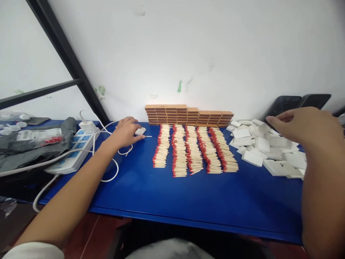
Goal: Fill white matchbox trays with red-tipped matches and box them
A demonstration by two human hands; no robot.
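Observation:
My left hand (126, 132) rests on the blue table (167, 194) at the left, fingers curled over a small white box (140, 131) with a matchstick poking out to the right. My right hand (304, 124) hovers over a heap of white matchbox trays (265, 149) at the right, fingers spread and holding nothing. Between the hands lie several rows of red-tipped matches (192, 150). Behind them a stack of brown matchbox sleeves (188, 115) stands against the wall.
A white power strip (77, 149) with white cables (110, 172) lies at the left, beside a grey plastic bag (35, 144). Dark chair backs (299, 102) show at the far right. The table's front edge runs close to my body.

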